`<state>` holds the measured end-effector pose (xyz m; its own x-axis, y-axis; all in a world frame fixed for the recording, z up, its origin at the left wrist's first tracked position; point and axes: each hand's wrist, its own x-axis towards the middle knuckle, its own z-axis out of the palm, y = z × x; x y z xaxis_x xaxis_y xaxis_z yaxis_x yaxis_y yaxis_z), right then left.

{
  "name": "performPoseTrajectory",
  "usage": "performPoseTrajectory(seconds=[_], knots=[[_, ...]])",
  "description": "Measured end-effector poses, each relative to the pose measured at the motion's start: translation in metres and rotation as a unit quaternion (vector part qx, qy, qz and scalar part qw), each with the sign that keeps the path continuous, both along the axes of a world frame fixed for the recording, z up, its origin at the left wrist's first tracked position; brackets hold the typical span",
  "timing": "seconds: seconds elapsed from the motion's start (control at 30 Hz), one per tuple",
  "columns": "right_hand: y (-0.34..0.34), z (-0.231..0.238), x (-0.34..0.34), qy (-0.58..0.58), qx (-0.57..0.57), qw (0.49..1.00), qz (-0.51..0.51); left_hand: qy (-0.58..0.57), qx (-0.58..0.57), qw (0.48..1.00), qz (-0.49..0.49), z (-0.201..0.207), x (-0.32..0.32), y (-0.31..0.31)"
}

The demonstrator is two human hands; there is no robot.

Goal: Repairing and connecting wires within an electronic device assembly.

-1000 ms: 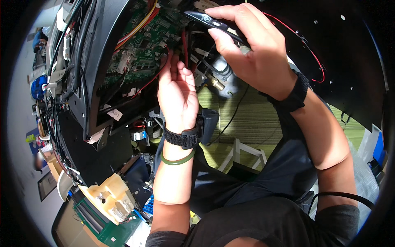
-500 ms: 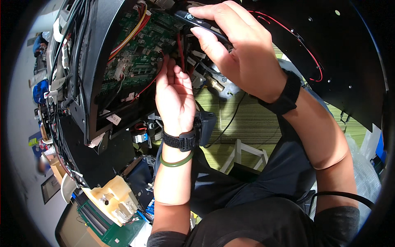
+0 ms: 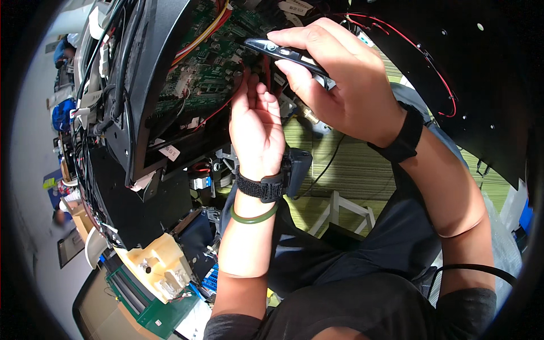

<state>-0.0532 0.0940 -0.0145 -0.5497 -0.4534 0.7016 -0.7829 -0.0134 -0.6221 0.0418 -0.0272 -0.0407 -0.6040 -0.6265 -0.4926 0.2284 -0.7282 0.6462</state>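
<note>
My left hand (image 3: 258,124) reaches up, palm toward me, against a green circuit board (image 3: 198,76) inside a black metal housing (image 3: 148,79). Its fingers are curled in, and a thin red wire (image 3: 216,113) runs up to its fingertips, which seem closed on it; shadow partly hides the grip. Above it, my right hand (image 3: 348,79) grips a slim black handheld tool (image 3: 289,54) with a light mark and small buttons, between thumb and fingers. The tool's narrow end points left, over the board's edge. Its exact kind I cannot make out.
Yellow, white and red wires (image 3: 205,35) cross the board. A large black panel (image 3: 481,96) with a red wire stands at right. Black cable bundles (image 3: 105,107) run down the housing's left side. A white stool frame (image 3: 334,212) stands on the green striped floor (image 3: 351,175).
The view has shifted, so the housing and both hands appear farther right. The tool now lies flatter, with more of its body showing. Both hands keep their grips.
</note>
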Motion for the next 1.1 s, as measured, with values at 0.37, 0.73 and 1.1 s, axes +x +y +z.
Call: performPoseTrajectory(seconds=[0.37, 0.73, 1.1], knots=[[0.003, -0.001, -0.001, -0.014, 0.014, 1.0, -0.014, 0.012, 0.012, 1.0, -0.024, -0.001, 0.001, -0.002], [0.02, 0.011, -0.017, -0.046, -0.005, 0.994, -0.104, 0.009, -0.068, 0.993, -0.099, 0.004, -0.013, 0.018], [0.025, 0.017, -0.02, -0.097, -0.001, 0.988, -0.116, 0.03, -0.2, 0.978, -0.05, 0.049, -0.039, 0.044]])
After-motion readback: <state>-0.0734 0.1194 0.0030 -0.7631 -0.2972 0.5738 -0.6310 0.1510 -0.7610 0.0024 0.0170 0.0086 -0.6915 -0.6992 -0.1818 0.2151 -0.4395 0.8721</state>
